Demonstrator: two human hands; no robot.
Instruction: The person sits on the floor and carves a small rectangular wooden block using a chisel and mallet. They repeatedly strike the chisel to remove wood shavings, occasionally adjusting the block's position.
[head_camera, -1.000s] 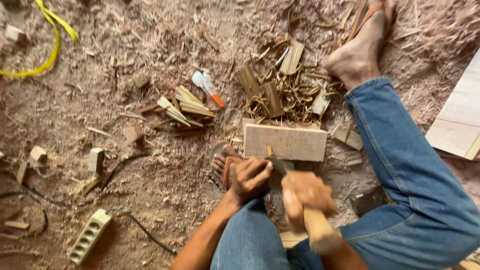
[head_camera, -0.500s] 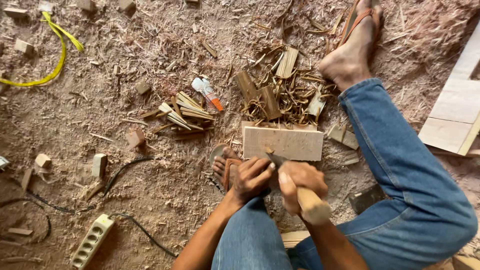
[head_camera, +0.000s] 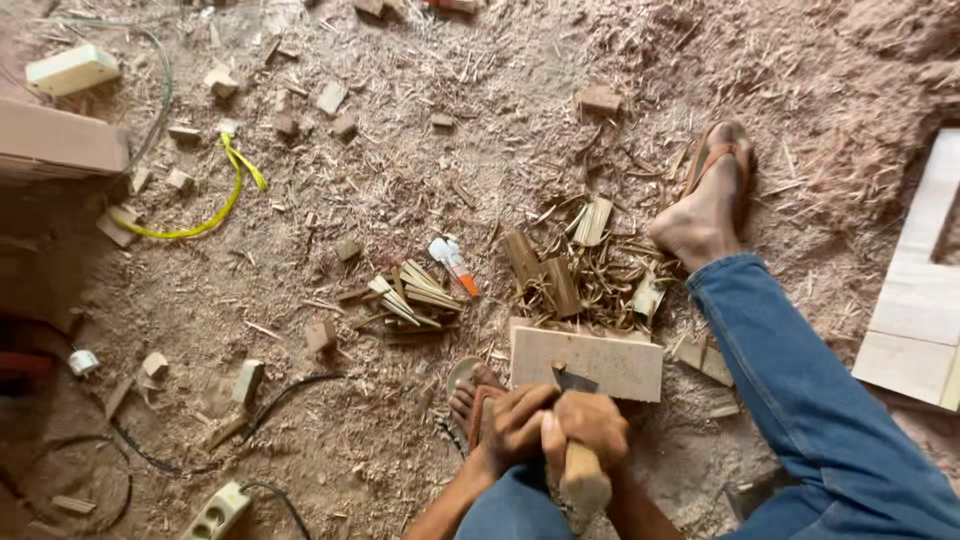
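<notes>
- Right hand (head_camera: 592, 425): fist closed around the wooden handle of a chisel (head_camera: 575, 440); the rounded, pale butt of the handle points toward the camera.
- Left hand (head_camera: 515, 428): fingers curled tight, pressed against the right hand low on the same tool, near the blade; whether it grips the shaft or only steadies it I cannot tell.
- Chisel blade: dark, flat metal, its edge set on the near edge of the board (head_camera: 588, 362).
- Board: pale, smooth, rectangular, lying flat on the floor just ahead of the hands, with the person's left foot (head_camera: 470, 395) in a sandal beside its left end.
- Step in hand, as judged: paring or cutting into the board's near edge. The next push calls for steady two-handed pressure along the blade, with the board kept from sliding.
- Shavings (head_camera: 585, 275): a heap of curled, splintered strips and short offcuts just beyond the board.
- Glue bottle (head_camera: 453, 265): small, white with an orange tip, lying on its side near a bundle of thin wood slivers.
- Right foot (head_camera: 708, 205): in a sandal, leg in blue denim stretched out to the right.
- Floor: coated in coarse sawdust, strewn with small wood blocks.
- Yellow cord (head_camera: 215, 200), black cable and power strip (head_camera: 218, 512): lie well to the left.
- Pale panel (head_camera: 915, 300): flat, at the right edge.
</notes>
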